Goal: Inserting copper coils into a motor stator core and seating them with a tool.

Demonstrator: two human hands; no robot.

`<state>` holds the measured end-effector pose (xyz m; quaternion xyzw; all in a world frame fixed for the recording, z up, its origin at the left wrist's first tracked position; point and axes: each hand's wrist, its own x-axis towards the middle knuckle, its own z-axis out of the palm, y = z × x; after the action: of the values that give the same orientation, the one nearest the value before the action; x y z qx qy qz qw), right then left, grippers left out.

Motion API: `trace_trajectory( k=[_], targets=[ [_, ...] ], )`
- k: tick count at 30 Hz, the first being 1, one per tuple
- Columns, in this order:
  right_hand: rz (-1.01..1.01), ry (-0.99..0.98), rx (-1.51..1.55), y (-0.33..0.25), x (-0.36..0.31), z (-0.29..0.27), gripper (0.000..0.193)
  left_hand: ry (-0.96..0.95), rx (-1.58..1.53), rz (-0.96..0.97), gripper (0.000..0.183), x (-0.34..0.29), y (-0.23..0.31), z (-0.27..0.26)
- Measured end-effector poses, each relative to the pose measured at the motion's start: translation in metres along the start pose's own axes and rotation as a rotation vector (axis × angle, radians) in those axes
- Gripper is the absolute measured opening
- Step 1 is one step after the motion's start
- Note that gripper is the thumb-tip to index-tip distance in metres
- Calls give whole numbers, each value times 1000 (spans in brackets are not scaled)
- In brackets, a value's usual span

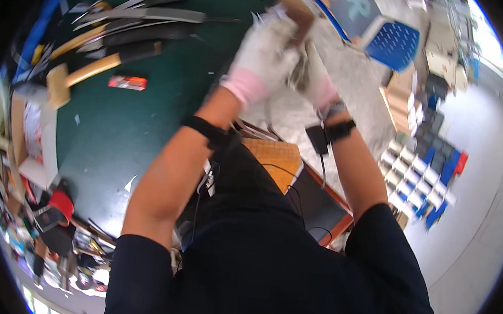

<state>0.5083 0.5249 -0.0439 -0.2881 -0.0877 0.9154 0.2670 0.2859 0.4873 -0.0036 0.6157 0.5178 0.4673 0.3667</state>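
White work gloves with pink cuffs cover both of my hands, which are raised together past the edge of the green table point(107, 160). A brown, block-like piece point(298, 13) sticks up from the closed fingers of my left hand point(266, 57); blur hides its exact kind. Close beside it, my right hand point(317, 77) is curled, its fingers partly hidden behind the left glove. Something greyish shows between the two gloves, too smeared to name. Black straps circle both wrists, and a small black box with a cable hangs by the right one.
On the table lie a wooden mallet point(60, 85), several long-handled tools point(150, 15), a small red packet point(127, 82) and a cardboard box point(44, 161). A blue chair point(392, 45) stands ahead right. White and blue stacked parts point(417, 181) sit on the floor at right.
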Motion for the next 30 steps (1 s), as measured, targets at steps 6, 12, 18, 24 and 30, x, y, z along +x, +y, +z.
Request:
trace_trajectory(
  k=[6,12,18,24,30],
  targets=[
    [-141,1008,-587,-7,-68,-49,56,140,125,-226,40,-57,-24,-85],
    [111,914,-763,85,-60,-8,45,226,392,-432,27,-202,-25,-188],
    [106,382,-1739,141,0,78,45,268,694,-562,22,-289,-41,-244],
    [-452,-314,-1964,215,96,209,27,310,928,-452,29,-333,-50,-247],
    [-546,-199,-2350,227,189,255,41,319,766,-474,23,-317,-38,-263]
  ],
)
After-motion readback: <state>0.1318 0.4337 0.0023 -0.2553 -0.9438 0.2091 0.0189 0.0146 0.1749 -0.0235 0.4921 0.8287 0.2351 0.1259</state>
